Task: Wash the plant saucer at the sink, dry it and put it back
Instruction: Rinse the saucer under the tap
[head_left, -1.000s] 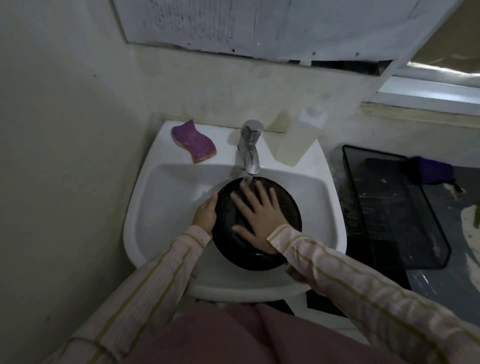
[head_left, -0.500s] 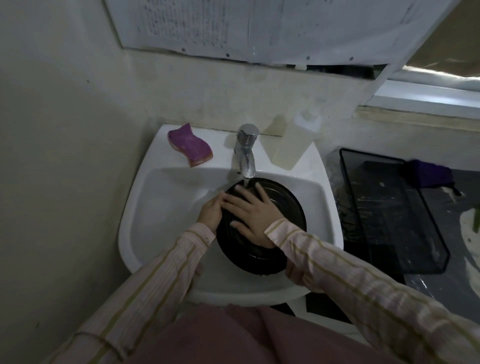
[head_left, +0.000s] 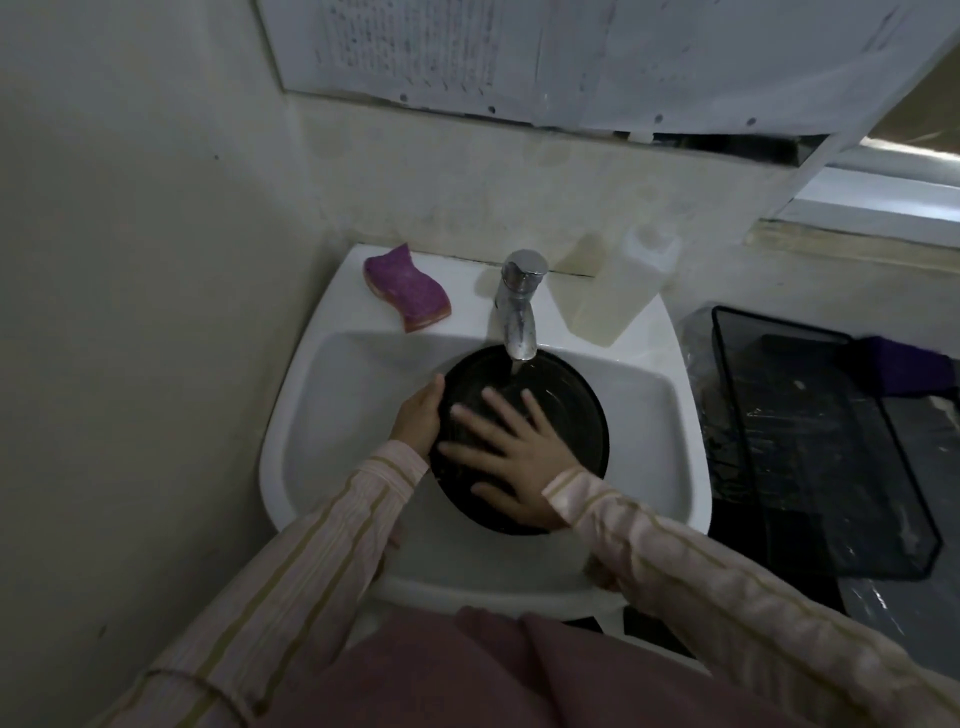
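White sink (head_left: 311, 415) is holding the saucer (head_left: 571, 415) in its basin, under the tap (head_left: 517, 306) at 12 o'clock | left hand (head_left: 418, 421) is gripping the saucer's rim at 9 o'clock | right hand (head_left: 514, 457) is pressing flat inside the saucer, fingers spread wide, pointing toward 11 o'clock | sponge (head_left: 405, 296) is lying on the sink ledge at 11 o'clock

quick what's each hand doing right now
Left hand: grips the saucer by its left rim.
Right hand: open, pressed flat on the saucer.

Black saucer (head_left: 566, 405), white sink (head_left: 322, 395), purple sponge (head_left: 405, 286), striped pink sleeves (head_left: 322, 540).
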